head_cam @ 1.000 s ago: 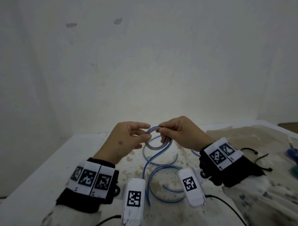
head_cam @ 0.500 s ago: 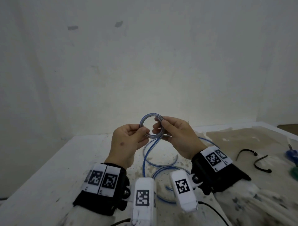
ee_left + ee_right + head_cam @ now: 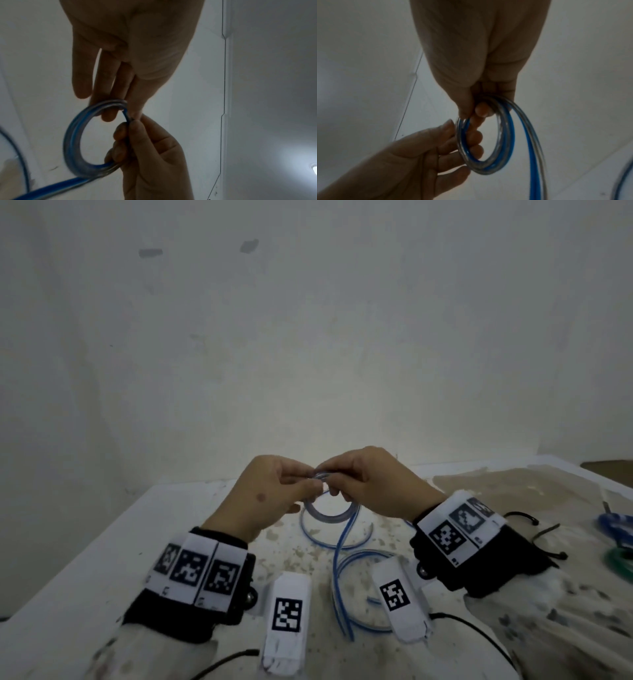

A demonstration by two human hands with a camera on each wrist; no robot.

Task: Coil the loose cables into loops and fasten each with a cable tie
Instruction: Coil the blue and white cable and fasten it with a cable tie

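Observation:
A blue and clear cable is wound into a small coil (image 3: 328, 514) held above the white table (image 3: 113, 546). My left hand (image 3: 310, 485) pinches the coil's top from the left. My right hand (image 3: 331, 486) pinches it from the right, so the fingertips nearly meet. In the left wrist view the coil (image 3: 72, 142) sits between my left thumb and fingers, and the right hand (image 3: 145, 148) grips its near side. In the right wrist view the coil (image 3: 505, 135) hangs from my right fingers. The loose cable tail (image 3: 342, 577) curls on the table below.
Black cable ties (image 3: 524, 517) lie on the stained table at the right. A blue coil (image 3: 616, 525) and a green coil (image 3: 620, 559) sit at the right edge. A white wall stands close behind the table.
Half a second ago the coil stood upright between my hands. Now both hands pinch its top close together and the coil hangs lower beneath the fingers.

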